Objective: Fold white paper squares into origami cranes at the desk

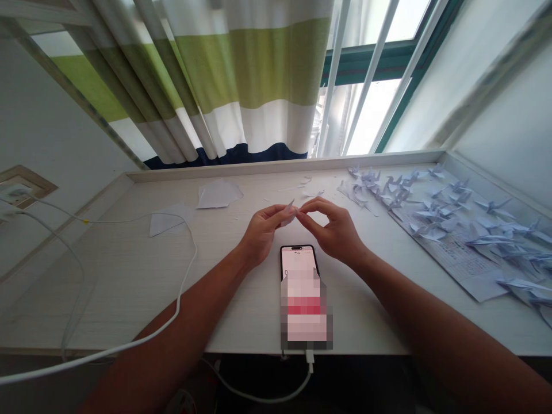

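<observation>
Between my hands, above the middle of the desk, is a small folded piece of white paper (290, 211). My left hand (264, 230) pinches it between thumb and fingers, and one pointed flap sticks up. The thumb and forefinger of my right hand (331, 227) meet in a pinch at the paper's right end. Much of the paper is hidden by the fingers, so its exact shape cannot be made out. Just below the hands lies a phone (299, 287) with its screen lit and partly blurred.
Many folded paper cranes (435, 213) cover the right side, some on a printed sheet (470, 264). Paper squares (219, 194) and a folded sheet (166, 223) lie left. Scraps (297, 187) lie behind my hands. A white cable (185, 276) crosses my left forearm.
</observation>
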The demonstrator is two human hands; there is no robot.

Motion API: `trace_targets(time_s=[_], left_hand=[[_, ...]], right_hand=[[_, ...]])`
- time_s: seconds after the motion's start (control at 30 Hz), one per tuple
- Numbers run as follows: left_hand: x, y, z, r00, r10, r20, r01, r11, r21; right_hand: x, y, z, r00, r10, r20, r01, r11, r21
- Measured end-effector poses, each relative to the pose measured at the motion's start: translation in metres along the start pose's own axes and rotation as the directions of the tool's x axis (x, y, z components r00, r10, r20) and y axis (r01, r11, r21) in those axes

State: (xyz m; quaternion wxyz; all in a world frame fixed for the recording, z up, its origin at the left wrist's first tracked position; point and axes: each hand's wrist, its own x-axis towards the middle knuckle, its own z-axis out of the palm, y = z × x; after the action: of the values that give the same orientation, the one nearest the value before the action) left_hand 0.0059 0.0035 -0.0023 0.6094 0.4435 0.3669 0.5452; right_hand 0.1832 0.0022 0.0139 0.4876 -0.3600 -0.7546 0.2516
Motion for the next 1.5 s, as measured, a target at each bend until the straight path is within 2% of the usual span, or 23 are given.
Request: trace_targets(time_s=[0.2,0.33,0.5,0.6,0.67,0.77,0.87,0.93,1.03,1.13,1.3,1.5], left_hand=[[0.000,0.002,-0.004,0.998,0.061,0.011,-0.062,0.981,0.181],[0.000,-0.001,-0.004,0.994,0.110,0.009,-0.109,0.972,0.207],[0.002,-0.001,-0.005,0.997,0.063,0.049,-0.070,0.985,0.158],[0.002,0.000,-0.007,0.995,0.037,0.098,-0.051,0.989,0.141],[0.003,0.000,-0.007,0.993,0.061,0.103,-0.077,0.984,0.163],[0.001,-0.003,-0.007,0.976,0.218,0.015,-0.211,0.926,0.314],[-0.001,-0.006,-0.005,0.910,0.403,-0.094,-0.321,0.831,0.454],[-0.002,-0.009,-0.004,0.912,0.402,-0.076,-0.324,0.824,0.465],[-0.003,-0.013,-0.003,0.929,0.369,0.003,-0.329,0.825,0.460],[-0.003,-0.013,-0.002,0.922,0.385,0.033,-0.362,0.830,0.424],[-0.002,-0.009,0.000,0.907,0.417,0.054,-0.398,0.811,0.427],[-0.002,-0.010,0.001,0.909,0.415,0.030,-0.396,0.842,0.368]], right_hand=[[0.002,0.004,-0.007,0.995,0.071,0.063,-0.073,0.997,0.037],[0.003,0.011,-0.010,0.986,0.116,0.120,-0.133,0.980,0.148],[0.004,0.017,-0.008,0.951,0.135,0.280,-0.259,0.840,0.477],[0.005,0.016,-0.006,0.928,0.165,0.333,-0.333,0.767,0.548],[0.004,0.016,-0.004,0.916,0.190,0.354,-0.373,0.727,0.576],[0.003,0.016,0.001,0.909,0.248,0.335,-0.409,0.689,0.599],[0.001,0.017,0.006,0.920,0.333,0.208,-0.388,0.691,0.609],[0.001,0.017,0.008,0.915,0.381,0.129,-0.372,0.680,0.631],[0.001,0.015,0.008,0.897,0.427,0.110,-0.380,0.622,0.685],[0.001,0.011,0.006,0.884,0.449,0.132,-0.402,0.584,0.705],[0.001,0.006,0.004,0.853,0.498,0.153,-0.455,0.570,0.684],[0.001,0.006,0.005,0.849,0.464,0.253,-0.488,0.505,0.712]])
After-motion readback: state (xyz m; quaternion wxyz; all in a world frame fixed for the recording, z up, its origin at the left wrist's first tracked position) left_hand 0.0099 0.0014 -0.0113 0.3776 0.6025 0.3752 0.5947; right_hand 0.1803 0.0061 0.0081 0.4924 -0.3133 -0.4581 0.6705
